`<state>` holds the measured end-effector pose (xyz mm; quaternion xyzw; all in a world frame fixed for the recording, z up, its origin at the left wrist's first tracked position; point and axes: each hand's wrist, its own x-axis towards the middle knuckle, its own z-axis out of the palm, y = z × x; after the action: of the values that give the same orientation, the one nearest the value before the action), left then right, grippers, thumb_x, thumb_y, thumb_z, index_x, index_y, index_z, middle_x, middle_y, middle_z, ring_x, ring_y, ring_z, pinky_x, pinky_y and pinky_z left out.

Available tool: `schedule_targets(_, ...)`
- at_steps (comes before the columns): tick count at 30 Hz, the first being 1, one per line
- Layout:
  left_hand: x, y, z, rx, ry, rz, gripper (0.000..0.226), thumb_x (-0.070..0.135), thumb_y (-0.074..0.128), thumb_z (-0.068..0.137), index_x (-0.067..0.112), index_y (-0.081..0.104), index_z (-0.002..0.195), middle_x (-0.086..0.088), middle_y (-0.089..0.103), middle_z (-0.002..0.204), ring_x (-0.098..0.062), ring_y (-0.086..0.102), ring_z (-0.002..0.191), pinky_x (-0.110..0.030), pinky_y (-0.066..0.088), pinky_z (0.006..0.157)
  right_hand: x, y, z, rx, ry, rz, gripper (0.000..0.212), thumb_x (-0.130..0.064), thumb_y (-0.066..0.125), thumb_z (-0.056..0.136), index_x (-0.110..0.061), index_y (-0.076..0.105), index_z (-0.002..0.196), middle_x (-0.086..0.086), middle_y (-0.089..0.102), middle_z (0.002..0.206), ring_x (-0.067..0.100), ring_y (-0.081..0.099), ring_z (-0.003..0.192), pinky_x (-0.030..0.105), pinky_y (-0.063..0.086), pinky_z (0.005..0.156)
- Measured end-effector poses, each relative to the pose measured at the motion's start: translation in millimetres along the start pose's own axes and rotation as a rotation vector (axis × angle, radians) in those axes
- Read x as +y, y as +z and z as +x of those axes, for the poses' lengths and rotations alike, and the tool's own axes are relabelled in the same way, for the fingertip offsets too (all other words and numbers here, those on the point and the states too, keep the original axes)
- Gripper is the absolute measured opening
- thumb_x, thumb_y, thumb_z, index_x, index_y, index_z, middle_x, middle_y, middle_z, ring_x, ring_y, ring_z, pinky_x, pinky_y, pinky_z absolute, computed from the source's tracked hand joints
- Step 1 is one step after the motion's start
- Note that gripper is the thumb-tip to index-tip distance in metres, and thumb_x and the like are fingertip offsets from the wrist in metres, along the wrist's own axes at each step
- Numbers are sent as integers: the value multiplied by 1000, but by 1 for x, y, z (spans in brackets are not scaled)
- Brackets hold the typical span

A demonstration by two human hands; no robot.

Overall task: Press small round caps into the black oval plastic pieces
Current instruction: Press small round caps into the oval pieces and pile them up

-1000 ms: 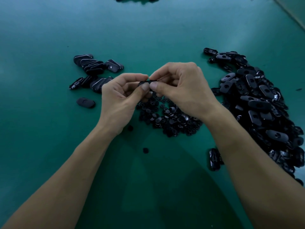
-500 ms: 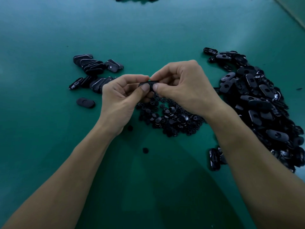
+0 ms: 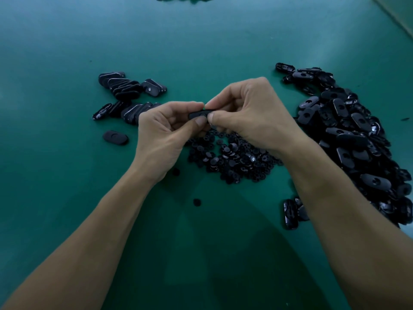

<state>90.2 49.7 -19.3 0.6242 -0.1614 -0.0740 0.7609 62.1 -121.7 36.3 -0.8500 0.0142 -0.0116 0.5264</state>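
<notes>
My left hand and my right hand meet above the table and together pinch one black oval piece between thumbs and forefingers. Both thumbs press on its near edge. Whether a cap sits in it is hidden by my fingers. Under my hands lies a heap of small round caps. A big pile of black oval pieces spreads on the right. A smaller group of oval pieces lies at the left.
The green table top stretches far ahead. A single oval piece lies left of my left hand. Two loose caps sit near my left wrist. A few oval pieces lie by my right forearm.
Both hands have dropped a little and the oval piece has tilted, so more of its top face shows. The piles have not moved.
</notes>
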Motion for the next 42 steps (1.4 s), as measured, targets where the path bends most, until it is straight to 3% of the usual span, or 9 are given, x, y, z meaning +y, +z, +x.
schedule_targets(5,0,-1,0,-2,1,8,17,-2,72,85,10,71,96,3,77,82,-10,71,72,-23,58,73,1,2,1,-16,22,-16,7,-12,70,88,-17,74,91,-2,73,67,10,70,60,24,55,61)
schedule_targets(10,1,-1,0,-3,6,12,18,-3,69,87,12,70,96,3,77,82,-9,71,72,-22,57,73,-1,0,-2,-2,-71,-99,17,-14,72,89,-25,74,101,-3,73,73,11,71,70,34,60,74)
schedule_targets(16,3,-2,1,50,-92,-105,12,5,68,87,14,70,94,-4,76,78,-14,71,67,-24,58,69,-1,10,-6,108,-277,-340,23,-18,78,85,-22,78,107,-3,66,97,7,61,84,12,42,74)
schedule_targets(23,6,-5,3,84,-152,-169,20,9,67,86,10,63,105,-6,76,78,-15,73,68,-24,58,66,3,22,-8,244,-404,-446,11,-16,74,88,-13,80,97,6,61,94,22,57,91,38,51,72)
schedule_targets(26,7,-4,4,103,-149,-183,19,8,68,86,10,64,104,-5,77,78,-15,74,70,-26,59,69,1,27,-8,257,-368,-432,11,-16,69,91,-17,78,97,2,63,92,18,60,90,38,53,75)
schedule_targets(29,5,-3,3,124,-107,-179,13,3,68,87,8,66,99,-4,76,78,-16,74,72,-27,59,72,-4,29,-8,254,-302,-370,9,-14,66,93,-17,74,95,-5,63,87,7,58,81,15,46,77)
schedule_targets(31,4,-3,3,142,-87,-168,11,0,68,88,6,67,98,-4,76,79,-17,75,75,-26,59,71,-8,28,-9,261,-262,-353,6,-13,62,95,-13,68,96,-10,61,83,2,53,75,8,39,71)
schedule_targets(37,3,-4,3,172,-47,-109,12,-3,67,90,8,67,96,-7,76,80,-21,74,75,-28,58,72,-12,23,-10,181,-147,-400,25,-11,51,102,-13,68,120,-6,60,100,4,53,91,7,36,81)
schedule_targets(42,3,-4,3,227,-31,-58,12,-3,66,91,8,66,96,-7,76,80,-22,74,75,-29,59,71,-13,19,-13,227,-111,-337,18,-10,54,100,-15,70,105,-3,68,87,10,64,78,21,50,75)
